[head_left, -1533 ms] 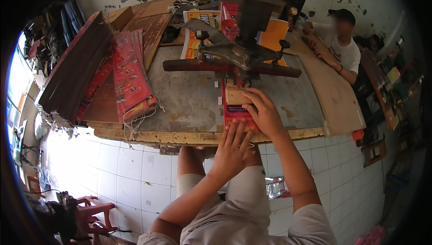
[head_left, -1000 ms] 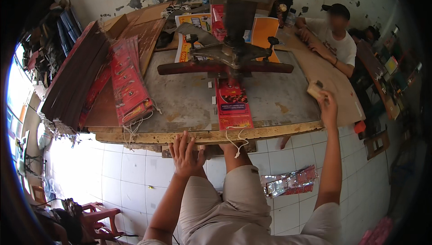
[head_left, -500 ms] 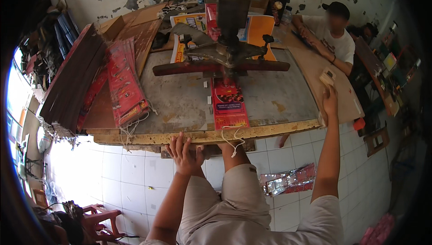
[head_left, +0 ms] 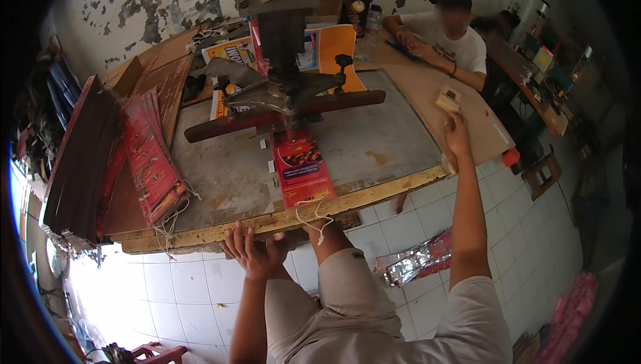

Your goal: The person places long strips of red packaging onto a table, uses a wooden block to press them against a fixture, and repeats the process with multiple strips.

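Observation:
My left hand (head_left: pixel 251 252) rests on the front edge of the worktable (head_left: pixel 394 175), its fingers spread and nothing in them. My right hand (head_left: pixel 458 135) lies at the table's right side, fingers stretched to the near end of a small wooden block (head_left: pixel 449 99) and seemingly touching it. Between my hands a red printed strip with a white cord (head_left: pixel 304 170) lies on the grey metal plate (head_left: pixel 380 137). The cord hangs over the front edge. The strip's far end is hidden under a press head with a long bar (head_left: pixel 287 113).
At the left lie a fanned stack of red corded strips (head_left: pixel 150 157) and a tall pile of dark-edged sheets (head_left: pixel 77 163). Colourful printed sheets (head_left: pixel 337 50) stand behind the press. Another person (head_left: pixel 441 43) sits at the far right. Shiny strips (head_left: pixel 414 257) lie on the tiled floor.
The view has turned and shifted, so the table sits further left and tilts. My left hand stays at the front edge and my right hand by the wooden block.

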